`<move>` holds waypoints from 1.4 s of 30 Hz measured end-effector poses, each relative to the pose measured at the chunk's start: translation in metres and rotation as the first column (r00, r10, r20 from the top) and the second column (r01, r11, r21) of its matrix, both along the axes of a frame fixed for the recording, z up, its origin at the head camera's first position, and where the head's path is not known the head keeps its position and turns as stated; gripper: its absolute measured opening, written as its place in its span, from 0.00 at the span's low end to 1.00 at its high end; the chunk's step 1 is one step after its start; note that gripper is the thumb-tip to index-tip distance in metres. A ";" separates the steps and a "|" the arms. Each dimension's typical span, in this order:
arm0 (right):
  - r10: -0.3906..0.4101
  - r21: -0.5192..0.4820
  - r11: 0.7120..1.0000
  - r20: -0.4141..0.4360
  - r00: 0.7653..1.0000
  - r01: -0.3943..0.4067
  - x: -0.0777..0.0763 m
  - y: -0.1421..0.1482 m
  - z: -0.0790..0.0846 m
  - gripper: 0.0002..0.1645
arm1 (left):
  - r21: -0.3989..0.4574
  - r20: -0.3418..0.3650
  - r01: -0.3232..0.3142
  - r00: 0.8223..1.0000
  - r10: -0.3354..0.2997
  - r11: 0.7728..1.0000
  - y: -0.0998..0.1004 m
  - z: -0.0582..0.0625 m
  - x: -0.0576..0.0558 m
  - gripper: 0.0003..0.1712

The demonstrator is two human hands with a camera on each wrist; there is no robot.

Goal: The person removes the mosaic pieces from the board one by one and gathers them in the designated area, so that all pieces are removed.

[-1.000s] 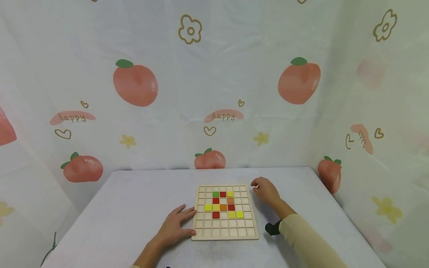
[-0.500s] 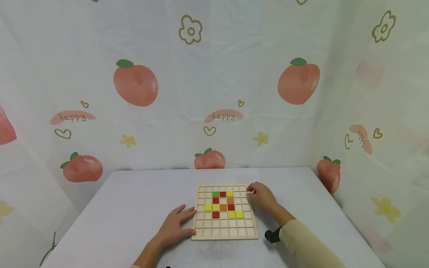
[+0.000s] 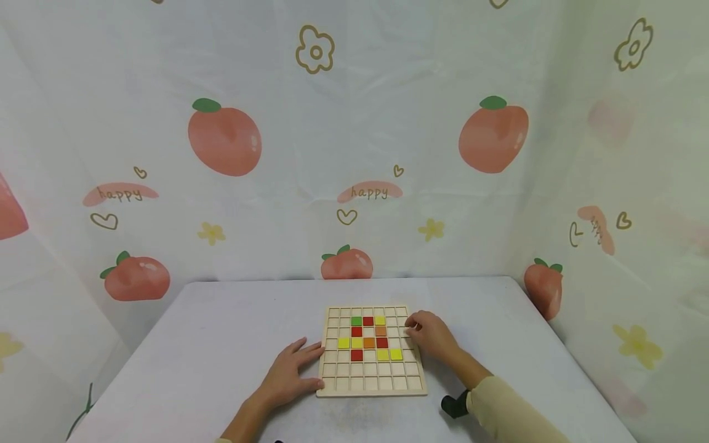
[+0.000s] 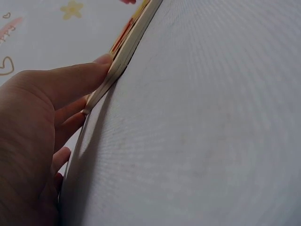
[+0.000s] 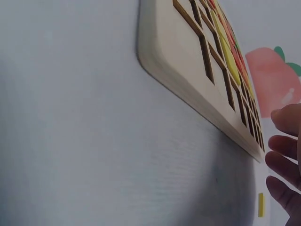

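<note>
A pale wooden grid board lies flat on the table, with several red, yellow, orange and green square tiles in its cells. My left hand rests along the board's left side, thumb near the front corner and fingertips further up. In the left wrist view, that hand's thumb presses against the board's edge. Over the board's right border hovers my right hand, its fingers loosely bent. Nothing shows between the right hand's fingers in the right wrist view, where they appear apart from the board.
A white cloth covers the table. Patterned curtains hang behind it and at both sides. A black device sits at the right wrist. A small yellow patch shows below the right fingers; I cannot tell what it is.
My right hand has moved left from beyond the board to its right border, then slightly towards the near side. The left hand, the board and the visible tiles stay put.
</note>
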State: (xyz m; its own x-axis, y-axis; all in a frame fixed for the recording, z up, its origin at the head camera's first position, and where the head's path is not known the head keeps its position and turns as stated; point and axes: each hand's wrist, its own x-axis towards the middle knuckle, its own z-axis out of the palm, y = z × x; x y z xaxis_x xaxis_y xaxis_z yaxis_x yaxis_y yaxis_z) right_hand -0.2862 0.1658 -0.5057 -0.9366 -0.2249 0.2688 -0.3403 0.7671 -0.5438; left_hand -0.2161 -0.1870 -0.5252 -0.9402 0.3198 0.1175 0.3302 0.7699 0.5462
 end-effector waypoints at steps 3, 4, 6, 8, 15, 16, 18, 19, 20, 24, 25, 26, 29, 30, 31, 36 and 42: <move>0.014 -0.023 1.000 -0.032 0.999 -0.015 0.006 -0.001 -0.001 0.06 | 0.001 0.001 -0.001 1.000 0.001 1.000 0.000 0.000 0.000 0.43; 0.018 -0.033 0.999 -0.034 0.999 -0.019 0.008 -0.002 -0.002 0.07 | 0.000 0.001 -0.002 1.000 0.002 1.000 0.000 0.000 0.000 0.43; 0.025 -0.050 0.998 -0.031 0.999 -0.026 0.012 -0.003 -0.003 0.07 | -0.003 0.001 -0.001 1.000 0.001 1.000 0.000 0.000 0.000 0.43; 0.026 -0.064 0.998 -0.008 1.000 -0.026 0.015 -0.004 -0.004 0.07 | -0.003 0.002 -0.001 1.000 0.001 1.000 0.000 0.000 0.000 0.43; 0.067 -0.118 0.991 0.019 0.998 -0.064 0.026 -0.007 -0.006 0.06 | 0.000 0.008 0.000 1.000 0.000 1.000 0.001 0.002 0.000 0.43; 0.076 -0.119 0.990 0.018 0.997 -0.073 0.028 -0.008 -0.006 0.06 | 0.003 0.007 0.001 1.000 -0.001 1.000 0.001 0.002 0.000 0.43; 0.089 -0.117 0.989 0.024 0.996 -0.086 0.030 -0.008 -0.006 0.06 | 0.002 0.004 0.002 1.000 -0.002 1.000 0.001 0.002 0.000 0.43; 0.096 -0.114 0.989 0.030 0.995 -0.092 0.031 -0.009 -0.006 0.05 | 0.004 0.005 0.001 1.000 -0.001 1.000 0.000 0.001 -0.001 0.43; 0.101 -0.111 0.989 0.043 0.994 -0.095 0.032 -0.009 -0.005 0.05 | 0.003 0.005 0.000 1.000 0.000 1.000 0.000 0.001 -0.001 0.43; 0.134 -0.044 0.990 0.053 0.990 -0.132 0.034 -0.010 -0.006 0.06 | 0.002 0.012 -0.007 1.000 0.007 1.000 0.000 0.001 -0.001 0.44; 0.142 -0.025 0.990 0.052 0.988 -0.141 0.034 -0.010 -0.007 0.06 | 0.002 0.015 -0.007 1.000 0.007 1.000 0.000 0.001 -0.001 0.44; 0.148 -0.007 0.989 0.050 0.988 -0.148 0.035 -0.010 -0.007 0.07 | 0.004 0.017 -0.006 1.000 0.006 1.000 0.000 0.001 -0.001 0.44; 0.156 0.031 0.987 0.038 0.987 -0.157 0.037 -0.010 -0.008 0.08 | 0.005 0.027 -0.005 1.000 0.004 1.000 0.001 0.002 -0.001 0.44; 0.156 0.033 0.987 0.040 0.987 -0.158 0.038 -0.010 -0.008 0.09 | 0.006 0.030 -0.004 1.000 0.004 1.000 0.001 0.002 -0.001 0.44; 0.155 0.035 0.987 0.043 0.987 -0.156 0.039 -0.010 -0.008 0.09 | 0.008 0.031 -0.002 1.000 0.001 1.000 0.001 0.003 -0.001 0.43; 0.142 0.036 0.989 0.048 0.989 -0.144 0.039 -0.012 -0.008 0.09 | 0.018 0.020 0.007 1.000 -0.007 1.000 0.001 0.003 -0.001 0.43; 0.133 0.044 0.990 0.098 0.986 -0.137 0.037 -0.016 -0.003 0.11 | 0.013 0.021 0.000 1.000 0.000 1.000 -0.001 0.002 -0.001 0.43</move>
State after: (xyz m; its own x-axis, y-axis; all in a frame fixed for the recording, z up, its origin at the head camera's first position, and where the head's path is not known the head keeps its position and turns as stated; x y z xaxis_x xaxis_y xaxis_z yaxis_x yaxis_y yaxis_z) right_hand -0.2490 0.1500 -0.5088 -0.9174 -0.3620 0.1655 -0.3914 0.7447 -0.5406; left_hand -0.2168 -0.1880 -0.5233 -0.9426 0.3181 0.1016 0.3181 0.7629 0.5629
